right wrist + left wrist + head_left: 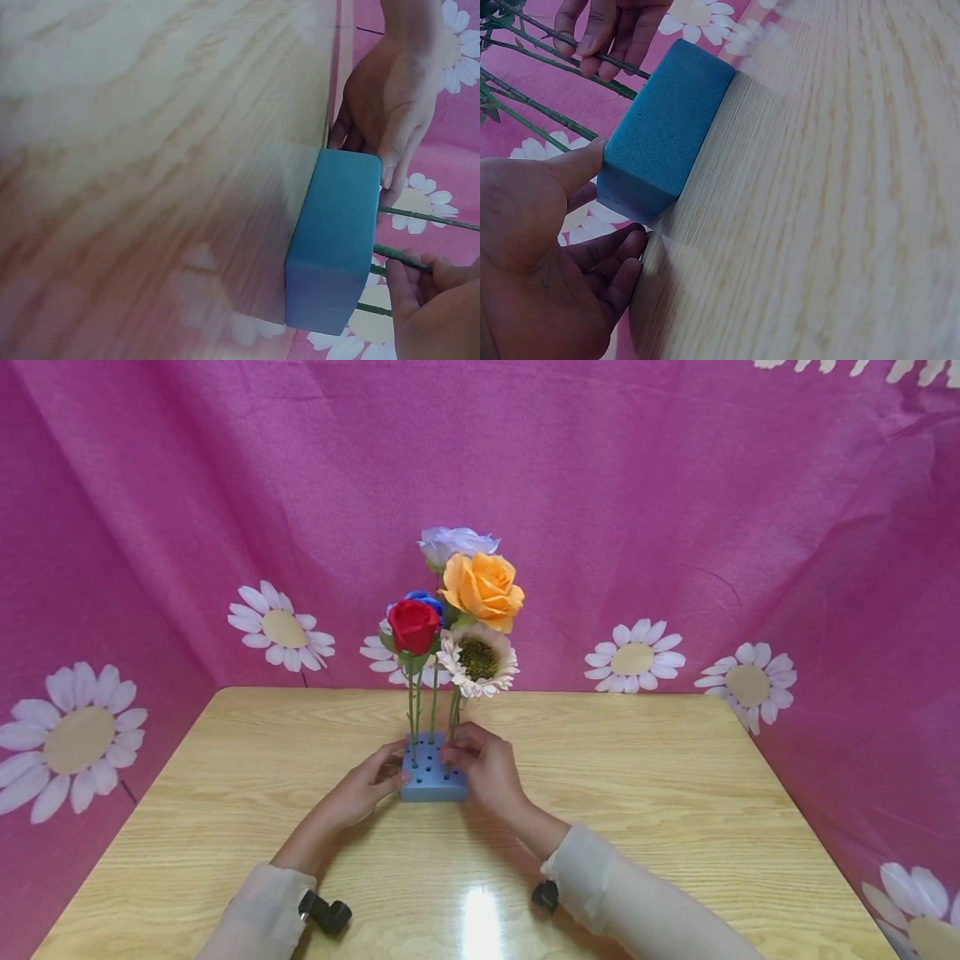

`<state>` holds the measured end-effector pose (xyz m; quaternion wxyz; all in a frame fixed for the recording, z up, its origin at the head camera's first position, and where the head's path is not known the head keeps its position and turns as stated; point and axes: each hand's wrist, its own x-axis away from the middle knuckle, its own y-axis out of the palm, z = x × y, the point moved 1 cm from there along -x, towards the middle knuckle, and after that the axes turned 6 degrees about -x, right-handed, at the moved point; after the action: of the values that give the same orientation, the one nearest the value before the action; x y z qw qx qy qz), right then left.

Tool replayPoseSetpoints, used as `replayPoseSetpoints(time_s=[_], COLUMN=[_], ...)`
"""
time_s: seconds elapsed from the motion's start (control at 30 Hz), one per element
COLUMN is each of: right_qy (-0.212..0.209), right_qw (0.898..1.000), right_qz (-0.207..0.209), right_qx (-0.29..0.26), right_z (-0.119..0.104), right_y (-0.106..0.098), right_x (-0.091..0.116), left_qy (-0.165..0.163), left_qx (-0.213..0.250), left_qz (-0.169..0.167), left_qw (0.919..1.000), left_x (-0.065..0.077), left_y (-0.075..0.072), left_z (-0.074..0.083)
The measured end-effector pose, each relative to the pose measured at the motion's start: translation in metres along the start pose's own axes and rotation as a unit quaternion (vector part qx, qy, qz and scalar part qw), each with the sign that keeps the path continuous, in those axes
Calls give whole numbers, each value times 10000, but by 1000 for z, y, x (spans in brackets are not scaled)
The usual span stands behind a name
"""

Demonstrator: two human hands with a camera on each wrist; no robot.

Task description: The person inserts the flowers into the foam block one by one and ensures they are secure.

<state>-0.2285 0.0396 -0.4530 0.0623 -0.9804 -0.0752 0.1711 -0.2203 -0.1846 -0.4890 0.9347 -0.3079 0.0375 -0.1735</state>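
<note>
A blue block with several holes (pixel 435 794) stands on the table, flowers upright in it. My left hand (pixel 358 793) holds the block's left side; in the left wrist view the thumb (pixel 585 161) lies at its upper edge. On the right, my right hand (pixel 486 768) pinches a green flower stem (pixel 401 257) just above the block. That stem rises on the side of the pale sunflower-like bloom (pixel 477 660) and the orange rose (pixel 483 589). A red rose (pixel 414 627) stands left, a blue flower (pixel 427 600) partly hidden behind it. Tallest is a lavender flower (pixel 456 543).
The light wooden table (pixel 645 793) extends around the block. Behind and beside it hangs a pink cloth (pixel 637 510) printed with white daisies. Black wrist devices (pixel 326 912) sit at both sleeves.
</note>
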Motion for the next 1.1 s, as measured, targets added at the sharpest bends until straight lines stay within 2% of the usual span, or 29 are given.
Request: replayPoseSetpoints(time_s=[0.1, 0.3, 0.43, 0.83, 1.1], right_qy=[-58, 99, 141, 179, 244], right_qw=[9999, 9999, 9998, 9989, 9986], right_qz=[-11, -113, -115, -218, -230], right_qx=[86, 76, 67, 376, 399], right_z=[1, 5, 6, 10, 10], right_y=[1, 3, 4, 4, 2], right_x=[2, 6, 7, 7, 9], left_qy=[46, 177, 130, 302, 191], left_qx=[-29, -33, -33, 39, 19], left_qz=[11, 30, 34, 80, 59], left_qw=[10000, 9998, 9999, 9995, 9998], left_x=[0, 1, 0, 1, 2], left_y=[0, 0, 1, -1, 0], left_z=[1, 2, 0, 2, 2])
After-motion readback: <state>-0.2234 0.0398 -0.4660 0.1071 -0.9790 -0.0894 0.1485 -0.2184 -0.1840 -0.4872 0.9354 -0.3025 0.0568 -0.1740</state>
